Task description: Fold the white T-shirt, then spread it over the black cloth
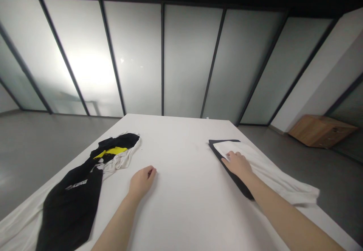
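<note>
Two bare forearms reach in from the bottom edge of the head view, one toward each side of a broad white worktop. The left hand rests near the middle of the surface with its fingers curled loosely inward into a relaxed half-fist; it has hold of nothing and lies apart from any cloth, seemingly just propped there while the other hand is busy. The right hand lies flat, palm down and fingers spread forward, pressing on a folded white cloth that stretches along the right side of the worktop. That white cloth sits on top of a flat black folded garment, whose dark edge shows along the near-left side and at the far corner. The flat palm appears to be keeping the layers smooth and squared against each other instead of gripping them.

Well apart, on the left side, lies a crumpled black garment with white lettering, spread loosely toward the near-left corner. Its far end overlaps a bunched black, yellow and white garment. These two look unsorted, left in a loose heap away from the neat stack on the right.

Beyond the worktop stands a wall of frosted glass panels in dark frames above a grey floor, and a low wooden cabinet sits at the far right.
</note>
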Available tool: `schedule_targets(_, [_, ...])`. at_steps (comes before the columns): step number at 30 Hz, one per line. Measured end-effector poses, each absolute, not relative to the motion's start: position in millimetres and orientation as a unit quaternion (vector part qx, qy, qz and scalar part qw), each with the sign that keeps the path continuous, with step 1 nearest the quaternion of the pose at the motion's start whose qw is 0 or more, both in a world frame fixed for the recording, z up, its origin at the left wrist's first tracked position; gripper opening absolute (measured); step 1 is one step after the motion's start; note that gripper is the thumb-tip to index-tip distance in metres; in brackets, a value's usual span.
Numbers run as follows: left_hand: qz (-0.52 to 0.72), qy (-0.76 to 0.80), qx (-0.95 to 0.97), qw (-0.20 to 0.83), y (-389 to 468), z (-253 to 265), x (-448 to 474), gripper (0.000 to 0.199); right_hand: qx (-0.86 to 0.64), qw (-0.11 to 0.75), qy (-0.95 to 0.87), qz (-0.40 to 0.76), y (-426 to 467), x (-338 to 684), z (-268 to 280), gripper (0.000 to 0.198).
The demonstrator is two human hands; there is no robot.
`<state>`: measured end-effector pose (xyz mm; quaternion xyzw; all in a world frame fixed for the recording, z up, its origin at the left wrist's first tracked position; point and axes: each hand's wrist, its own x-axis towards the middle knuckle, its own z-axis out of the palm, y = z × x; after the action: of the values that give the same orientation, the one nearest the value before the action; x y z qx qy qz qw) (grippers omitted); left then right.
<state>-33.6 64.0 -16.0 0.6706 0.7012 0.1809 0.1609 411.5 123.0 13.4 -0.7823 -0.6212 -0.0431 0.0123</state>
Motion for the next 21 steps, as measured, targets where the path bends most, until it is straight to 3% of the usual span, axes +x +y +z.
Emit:
schedule_targets(9, [0.166,0.703,0.675,0.153,66,-15,-31,0.033,-0.793,0.017,-0.608,0.04,145,411,24,0.036])
schedule_targets(21, [0.167,0.704,0.674,0.15,67,-16,-31,0.033,-0.776,0.109,-0.62,0.05,194,445,80,0.054])
